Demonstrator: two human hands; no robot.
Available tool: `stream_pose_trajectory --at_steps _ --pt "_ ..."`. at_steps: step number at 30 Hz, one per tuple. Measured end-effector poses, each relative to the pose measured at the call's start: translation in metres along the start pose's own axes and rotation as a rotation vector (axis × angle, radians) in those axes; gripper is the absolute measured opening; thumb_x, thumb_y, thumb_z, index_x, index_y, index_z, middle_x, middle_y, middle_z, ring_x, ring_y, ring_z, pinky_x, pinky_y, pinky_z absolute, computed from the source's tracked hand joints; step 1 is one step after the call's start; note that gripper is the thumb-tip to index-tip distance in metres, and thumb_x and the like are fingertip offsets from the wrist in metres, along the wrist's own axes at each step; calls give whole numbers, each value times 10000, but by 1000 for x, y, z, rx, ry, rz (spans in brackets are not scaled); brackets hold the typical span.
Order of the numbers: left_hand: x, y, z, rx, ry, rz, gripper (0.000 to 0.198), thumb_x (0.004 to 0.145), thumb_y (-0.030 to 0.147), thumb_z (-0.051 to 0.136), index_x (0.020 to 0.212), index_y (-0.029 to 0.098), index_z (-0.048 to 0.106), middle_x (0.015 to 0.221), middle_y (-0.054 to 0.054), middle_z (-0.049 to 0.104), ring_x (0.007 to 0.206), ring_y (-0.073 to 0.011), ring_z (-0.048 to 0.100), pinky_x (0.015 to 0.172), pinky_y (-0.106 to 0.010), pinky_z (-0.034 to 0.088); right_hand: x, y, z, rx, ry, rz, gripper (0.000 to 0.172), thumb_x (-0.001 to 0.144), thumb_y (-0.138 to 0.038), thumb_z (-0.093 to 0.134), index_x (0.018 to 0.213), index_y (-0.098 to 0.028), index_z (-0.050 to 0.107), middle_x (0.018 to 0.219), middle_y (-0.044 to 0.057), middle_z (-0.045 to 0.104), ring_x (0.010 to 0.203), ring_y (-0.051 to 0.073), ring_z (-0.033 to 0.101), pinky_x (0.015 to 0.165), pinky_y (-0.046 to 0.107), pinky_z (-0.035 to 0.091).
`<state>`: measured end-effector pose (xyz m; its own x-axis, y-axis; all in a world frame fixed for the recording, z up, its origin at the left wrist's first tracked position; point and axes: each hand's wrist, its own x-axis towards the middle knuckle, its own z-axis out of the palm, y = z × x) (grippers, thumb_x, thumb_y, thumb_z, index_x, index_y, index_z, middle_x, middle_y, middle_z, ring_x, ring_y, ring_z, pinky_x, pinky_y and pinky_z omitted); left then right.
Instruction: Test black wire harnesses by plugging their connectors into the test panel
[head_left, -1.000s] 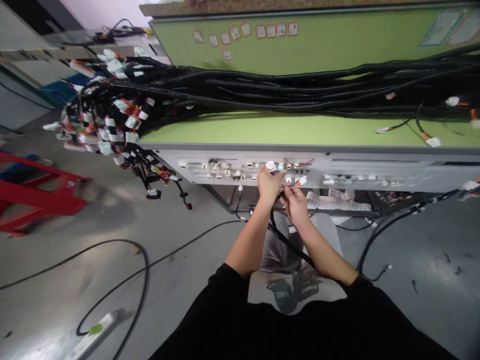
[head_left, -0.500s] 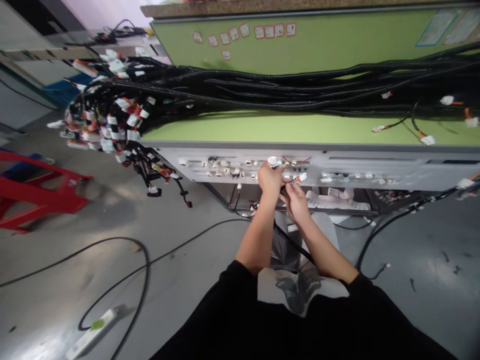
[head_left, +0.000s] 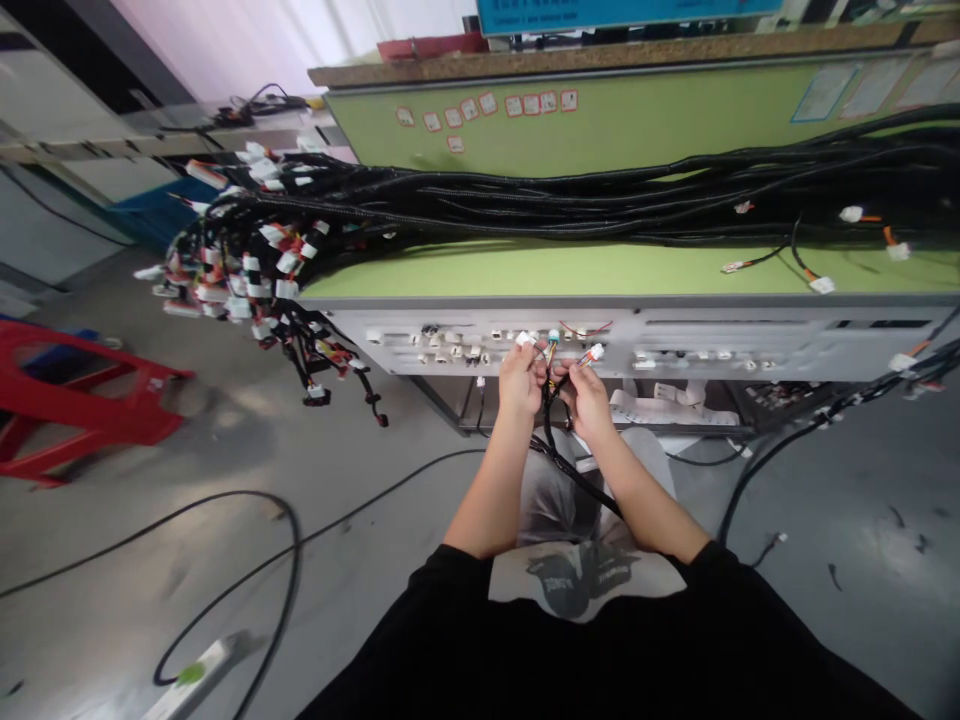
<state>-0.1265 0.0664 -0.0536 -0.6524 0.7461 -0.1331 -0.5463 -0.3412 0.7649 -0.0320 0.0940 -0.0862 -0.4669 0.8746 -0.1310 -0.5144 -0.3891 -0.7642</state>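
My left hand (head_left: 523, 380) is closed on a wire branch that ends in a white connector (head_left: 526, 341). Just to its right, my right hand (head_left: 587, 398) pinches another branch with a white connector (head_left: 593, 354) and orange wires. Between the hands, a teal connector (head_left: 553, 337) with coloured wires sits at the panel face. The branches run down into a black sleeved wire harness (head_left: 564, 465), which passes over my lap. Behind the hands is a white panel (head_left: 630, 325) with rows of small sockets. My fingers partly hide the wires.
Many black harnesses (head_left: 525, 205) lie along the green bench (head_left: 465, 268), their connector ends hanging at the left. A red stool (head_left: 82, 400) stands on the floor at left. A power strip (head_left: 196, 680) and its cable (head_left: 292, 560) lie at lower left.
My left hand has turned and drawn back from the panel, bringing its white connector to the left. The teal connector now shows between the hands. The camera view has tilted up slightly.
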Motion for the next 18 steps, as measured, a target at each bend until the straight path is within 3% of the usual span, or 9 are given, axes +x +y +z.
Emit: stream_pose_trajectory --at_steps 4,7,11,18 --pt "2 6 -5 -175 -50 -207 299 945 269 453 679 135 481 489 58 422 334 -18 279 351 -157 212 2 2 0 -89 22 -30 350 691 -509 696 876 -216 647 821 3 682 748 139 619 652 262 491" --pt "1 11 -5 -156 -33 -304 307 954 251 435 673 132 465 506 46 463 314 -8 248 325 -149 179 6 1 0 -215 31 -108 379 710 -541 661 875 -201 660 820 18 697 780 162 630 739 307 494" --pt "2 14 -6 -82 10 -307 256 917 214 514 682 126 465 543 41 508 308 3 255 314 -133 182 11 0 0 -258 49 -212 410 738 -549 619 921 -183 638 756 18 696 793 176 640 845 349 477" --pt "9 5 -6 -98 37 -259 275 926 173 482 656 120 465 534 46 476 315 5 255 316 -129 189 14 -1 0 -160 58 -193 369 701 -526 664 866 -233 511 689 -21 673 656 164 647 696 321 514"
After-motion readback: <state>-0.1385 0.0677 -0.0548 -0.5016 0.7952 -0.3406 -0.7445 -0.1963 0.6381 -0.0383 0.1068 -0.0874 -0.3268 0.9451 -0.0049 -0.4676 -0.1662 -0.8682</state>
